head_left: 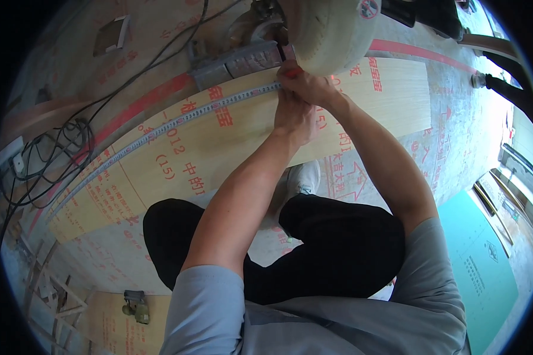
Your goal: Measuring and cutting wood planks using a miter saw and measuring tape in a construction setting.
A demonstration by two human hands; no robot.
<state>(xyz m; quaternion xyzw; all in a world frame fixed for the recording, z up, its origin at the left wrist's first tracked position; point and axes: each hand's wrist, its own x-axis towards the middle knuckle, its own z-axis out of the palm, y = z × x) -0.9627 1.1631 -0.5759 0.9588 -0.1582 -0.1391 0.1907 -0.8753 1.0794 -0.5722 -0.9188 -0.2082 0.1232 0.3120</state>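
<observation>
My right hand (310,86) is closed on a red-cased tape measure (291,72) at the far long side of a pale plywood board (177,163) printed in red. The tape's blade (177,120) runs out leftward along the board to its left end. My left hand (293,117) is just below and beside the right one, its fingers curled near the blade and partly hidden by the right hand, so what it holds is unclear. Both hands are beside a cream-coloured machine body (326,32) above a grey metal base (246,62).
Tangled black cables (71,148) lie at the left. My knee (349,236) and white shoe (302,180) are below the board. A green sheet (474,266) lies at lower right, a power tool (137,306) at lower left. Another person's dark-clad legs (509,94) show at upper right.
</observation>
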